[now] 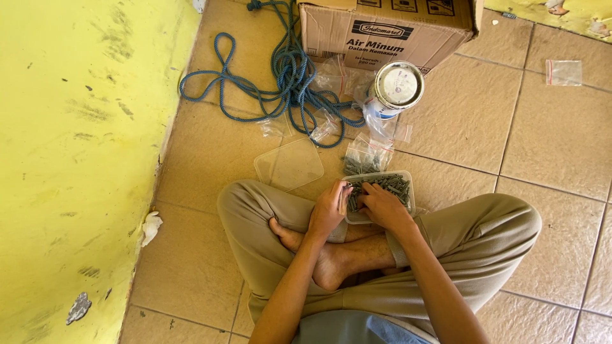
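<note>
Left hand (329,210) is curled at the 9 o'clock edge of the clear plastic tub (408,204); its grip looks closed on something small, what exactly cannot be told. Right hand (381,205) is laid over the tub's 6 o'clock side, fingers bent down among the grey screws (392,185); whether anything is pinched cannot be told. The tub is set on the tiled floor (548,146) just ahead of the crossed legs, touching the shins.

Progress, as judged: one small bag of screws (363,160) is seen filled, at 12 o'clock just beyond the tub. The tub is well stocked, so most is left. Empty small bags (564,72) are scattered near the tin can (396,86) and cardboard box (382,32). The tub lid (289,165) is laid aside at 10 o'clock. Blue rope (287,76) is piled further out at 11 o'clock.
</note>
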